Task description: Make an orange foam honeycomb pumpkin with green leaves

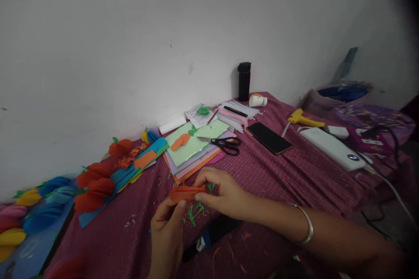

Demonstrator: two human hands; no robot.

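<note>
Between my two hands, above the near part of the table, is a folded orange paper piece (pixel 187 192) made of several layers. My left hand (pixel 168 222) pinches its left end between thumb and fingers. At the right end, my right hand (pixel 221 192) grips it with thumb and fingertips. Green paper scraps (pixel 195 214) lie on the cloth beneath. Beyond my hands, black-handled scissors (pixel 225 143) rest partly on a stack of coloured paper sheets (pixel 180 157). Orange oval cutouts (pixel 180 141) lie on the top pale green sheet.
Finished orange paper pumpkins (pixel 94 194) and blue paper strips (pixel 126 178) sit at the left. Toward the right are a phone (pixel 269 137), a yellow glue gun (pixel 304 118) and a white power bank (pixel 334 148) with cables. A black bottle (pixel 244 82) stands by the wall.
</note>
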